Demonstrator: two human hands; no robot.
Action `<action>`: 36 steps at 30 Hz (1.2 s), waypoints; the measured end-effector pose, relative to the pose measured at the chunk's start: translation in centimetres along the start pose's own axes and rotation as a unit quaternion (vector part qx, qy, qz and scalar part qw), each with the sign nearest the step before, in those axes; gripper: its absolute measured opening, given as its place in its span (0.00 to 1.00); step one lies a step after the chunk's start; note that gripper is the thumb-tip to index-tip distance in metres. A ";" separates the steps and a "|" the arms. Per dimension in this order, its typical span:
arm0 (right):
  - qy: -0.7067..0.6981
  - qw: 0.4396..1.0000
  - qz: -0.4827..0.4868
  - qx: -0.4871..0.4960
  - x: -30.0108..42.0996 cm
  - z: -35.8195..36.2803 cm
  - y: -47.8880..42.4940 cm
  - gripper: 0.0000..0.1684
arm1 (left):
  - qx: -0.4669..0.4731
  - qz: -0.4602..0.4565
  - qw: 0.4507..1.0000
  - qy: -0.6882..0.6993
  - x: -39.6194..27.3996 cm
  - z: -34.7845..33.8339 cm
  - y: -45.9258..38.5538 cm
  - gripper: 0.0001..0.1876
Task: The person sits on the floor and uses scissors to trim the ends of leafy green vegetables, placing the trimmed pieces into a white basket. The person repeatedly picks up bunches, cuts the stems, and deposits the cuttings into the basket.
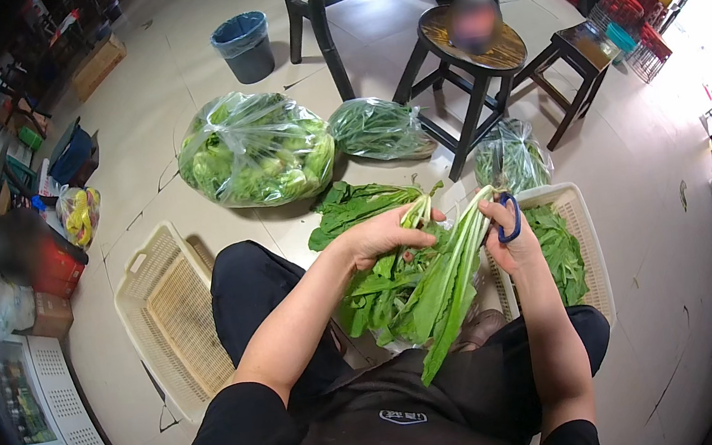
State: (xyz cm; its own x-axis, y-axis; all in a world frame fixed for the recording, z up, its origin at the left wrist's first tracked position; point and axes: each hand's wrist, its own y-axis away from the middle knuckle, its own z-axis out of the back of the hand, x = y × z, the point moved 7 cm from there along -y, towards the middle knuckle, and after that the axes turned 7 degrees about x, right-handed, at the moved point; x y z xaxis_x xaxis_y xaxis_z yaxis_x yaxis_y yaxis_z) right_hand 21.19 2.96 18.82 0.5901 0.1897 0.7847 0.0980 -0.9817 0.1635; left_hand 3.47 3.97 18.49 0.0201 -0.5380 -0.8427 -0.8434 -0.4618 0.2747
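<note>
My left hand (pixel 388 235) grips the pale stems of a leafy green (pixel 418 211) between thumb and fingers. To its right, my right hand (pixel 510 238) pinches the root end of a second long-leafed green (pixel 456 280), whose leaves hang down toward my apron. A blue loop handle (pixel 511 220), seemingly of scissors, is hooked on the right hand's fingers; its blades cannot be made out. More loose leaves (pixel 370 295) lie beneath both hands, between my knees. Just beyond the left hand, another heap of greens (pixel 354 208) rests on the floor.
An off-white plastic basket (pixel 130 316) stands at my left; another (pixel 596 257), holding greens (pixel 558 249), stands at my right. Ahead are clear bags of vegetables (pixel 258 154) (pixel 380 127) (pixel 510 156), a round stool (pixel 435 30), a square stool (pixel 583 43) and a lined bin (pixel 247 57).
</note>
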 end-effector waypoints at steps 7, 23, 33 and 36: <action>0.022 0.998 0.018 -0.049 1.2 2.0 0.4 0.13 | -0.071 -0.015 0.994 -0.083 0.2 1.0 -0.1 0.12; 0.235 0.957 0.088 -0.149 8.7 3.9 4.0 0.12 | 0.029 0.102 0.976 0.190 6.1 1.5 -1.6 0.19; 0.241 0.957 0.060 -0.150 8.2 4.1 4.0 0.10 | 0.086 -0.035 0.921 0.377 4.3 1.3 -1.6 0.14; 0.243 0.961 0.026 -0.132 8.0 4.4 4.0 0.19 | 0.099 -0.046 0.915 0.388 4.1 1.5 -1.6 0.17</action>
State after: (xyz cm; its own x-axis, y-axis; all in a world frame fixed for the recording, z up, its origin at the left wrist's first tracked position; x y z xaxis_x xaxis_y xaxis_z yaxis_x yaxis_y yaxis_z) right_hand 29.82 0.45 23.16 0.1384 0.1906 0.9719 -0.1656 -0.9630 0.2125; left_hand 4.07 3.52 13.91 0.4056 -0.8779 -0.2545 -0.8985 -0.4341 0.0652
